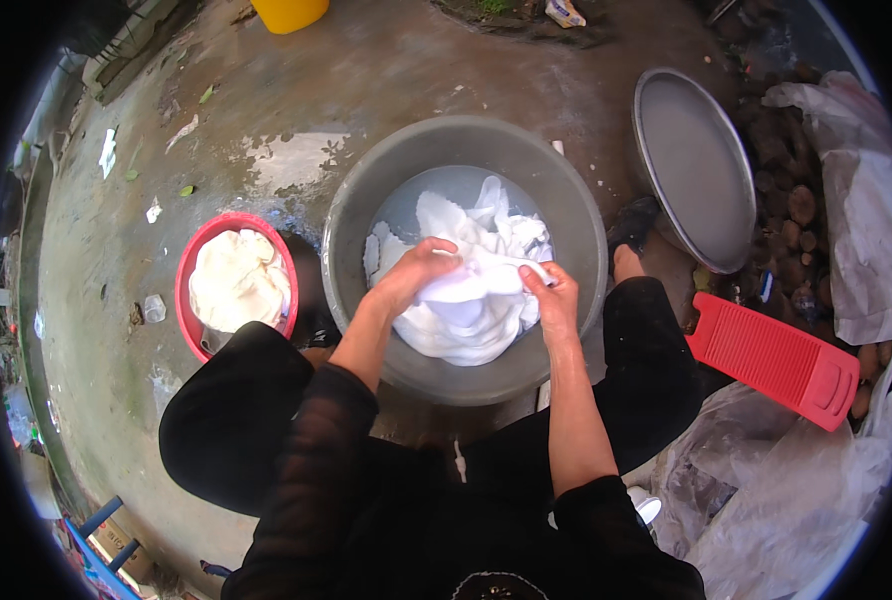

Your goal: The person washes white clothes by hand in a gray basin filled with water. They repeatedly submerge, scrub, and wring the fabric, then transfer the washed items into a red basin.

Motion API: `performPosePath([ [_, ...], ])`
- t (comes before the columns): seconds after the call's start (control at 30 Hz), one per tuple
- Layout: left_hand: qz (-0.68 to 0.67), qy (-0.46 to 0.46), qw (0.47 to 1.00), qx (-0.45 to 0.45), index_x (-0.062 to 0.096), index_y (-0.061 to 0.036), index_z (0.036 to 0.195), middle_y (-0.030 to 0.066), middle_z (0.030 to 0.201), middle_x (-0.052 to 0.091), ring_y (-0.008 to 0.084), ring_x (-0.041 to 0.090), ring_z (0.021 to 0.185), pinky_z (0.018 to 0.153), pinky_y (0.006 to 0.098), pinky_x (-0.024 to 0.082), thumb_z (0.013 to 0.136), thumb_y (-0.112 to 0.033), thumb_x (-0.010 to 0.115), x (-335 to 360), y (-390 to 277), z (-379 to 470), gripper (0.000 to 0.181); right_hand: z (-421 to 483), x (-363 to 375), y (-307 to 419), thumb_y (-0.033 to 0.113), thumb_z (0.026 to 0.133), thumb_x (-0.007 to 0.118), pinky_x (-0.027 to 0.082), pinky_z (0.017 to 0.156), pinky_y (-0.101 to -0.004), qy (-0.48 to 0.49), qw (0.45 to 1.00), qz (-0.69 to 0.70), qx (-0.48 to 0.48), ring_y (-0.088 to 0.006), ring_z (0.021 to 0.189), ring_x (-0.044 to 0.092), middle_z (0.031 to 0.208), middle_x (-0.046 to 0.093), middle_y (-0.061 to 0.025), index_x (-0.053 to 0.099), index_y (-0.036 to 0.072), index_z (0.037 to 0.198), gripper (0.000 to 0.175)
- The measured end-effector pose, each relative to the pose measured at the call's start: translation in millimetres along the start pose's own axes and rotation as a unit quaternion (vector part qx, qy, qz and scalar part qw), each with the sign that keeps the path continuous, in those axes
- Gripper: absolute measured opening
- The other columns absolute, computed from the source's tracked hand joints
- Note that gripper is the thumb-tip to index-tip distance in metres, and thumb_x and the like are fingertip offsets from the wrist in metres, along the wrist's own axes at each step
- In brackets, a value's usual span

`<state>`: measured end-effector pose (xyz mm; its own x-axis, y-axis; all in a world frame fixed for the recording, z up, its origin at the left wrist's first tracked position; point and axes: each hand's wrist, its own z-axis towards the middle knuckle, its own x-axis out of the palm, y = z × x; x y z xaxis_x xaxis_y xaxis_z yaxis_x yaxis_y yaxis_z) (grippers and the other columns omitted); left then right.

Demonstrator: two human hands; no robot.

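Observation:
Between my knees stands a large grey plastic basin (pixel 461 135) with cloudy water (pixel 446 178) in its bottom. White wet cloth (pixel 461 337) lies bunched in it, partly under water. My left hand (pixel 420 274) grips a fold of the cloth, its thumb on top. My right hand (pixel 555 292) pinches the same cloth near the basin's right side, and a stretch of fabric is drawn between the two hands. The fingers beneath the cloth are partly hidden. To the left, a red plastic basin (pixel 183 285) holds a heap of cream-white cloth (pixel 236 277).
A red washboard (pixel 761 352) lies at the right. Beyond my right foot, a grey round basin (pixel 693 165) leans tilted by stacked logs (pixel 798 202). Plastic sheeting (pixel 783 495) covers the ground at lower right. A yellow bucket (pixel 290 11) stands far ahead on wet concrete (pixel 386 75).

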<state>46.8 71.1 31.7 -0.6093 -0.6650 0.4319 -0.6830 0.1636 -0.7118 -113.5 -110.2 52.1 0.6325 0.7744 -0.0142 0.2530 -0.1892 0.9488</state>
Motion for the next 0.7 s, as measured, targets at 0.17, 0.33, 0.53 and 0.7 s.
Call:
performPosePath([
  [0.17, 0.085, 0.028, 0.990, 0.113, 0.057, -0.0070, 0.099, 0.0025, 0.087, 0.064, 0.0099, 0.060, 0.084, 0.072, 0.0239, 0.048, 0.092, -0.007, 0.062, 13, 3, 13, 0.008, 2, 13, 18, 0.029, 0.095, 0.062, 0.050, 0.087, -0.0328, 0.032, 0.952, 0.298, 0.064, -0.0178, 0.099, 0.062, 0.108, 0.063, -0.0091, 0.056, 0.000, 0.120, 0.039],
  [0.33, 0.200, -0.283, 0.901, 0.261, 0.060, -0.0070, 0.085, 0.0097, 0.078, 0.065, 0.0154, 0.063, 0.075, 0.066, 0.0333, 0.050, 0.091, -0.014, 0.060, 107, 29, 9, 0.009, 27, 27, -41, 0.058, 0.096, 0.047, 0.049, 0.082, -0.0298, -0.057, 0.965, 0.202, 0.155, -0.0183, 0.100, 0.060, 0.116, 0.061, -0.0096, 0.056, -0.001, 0.121, 0.065],
  [0.53, 0.489, -0.318, 0.808, 0.079, 0.065, -0.0097, 0.079, 0.0158, 0.080, 0.067, 0.0337, 0.065, 0.081, 0.072, 0.0434, 0.050, 0.090, -0.038, 0.057, 98, 32, 45, 0.032, 6, 93, -43, 0.049, 0.101, 0.041, 0.048, 0.086, -0.0295, -0.065, 0.950, 0.225, 0.208, -0.0133, 0.099, 0.058, 0.102, 0.060, -0.0005, 0.059, 0.013, 0.112, 0.042],
  [0.7, 0.430, -0.226, 0.810, 0.328, 0.062, -0.0063, 0.062, 0.0147, 0.065, 0.064, 0.0339, 0.065, 0.064, 0.054, 0.0431, 0.050, 0.083, -0.038, 0.063, 139, 33, 3, 0.038, 43, 41, -79, 0.044, 0.095, 0.055, 0.048, 0.088, -0.0298, 0.330, 0.643, 0.690, 0.031, -0.0101, 0.100, 0.058, 0.107, 0.062, -0.0013, 0.059, 0.010, 0.116, 0.040],
])
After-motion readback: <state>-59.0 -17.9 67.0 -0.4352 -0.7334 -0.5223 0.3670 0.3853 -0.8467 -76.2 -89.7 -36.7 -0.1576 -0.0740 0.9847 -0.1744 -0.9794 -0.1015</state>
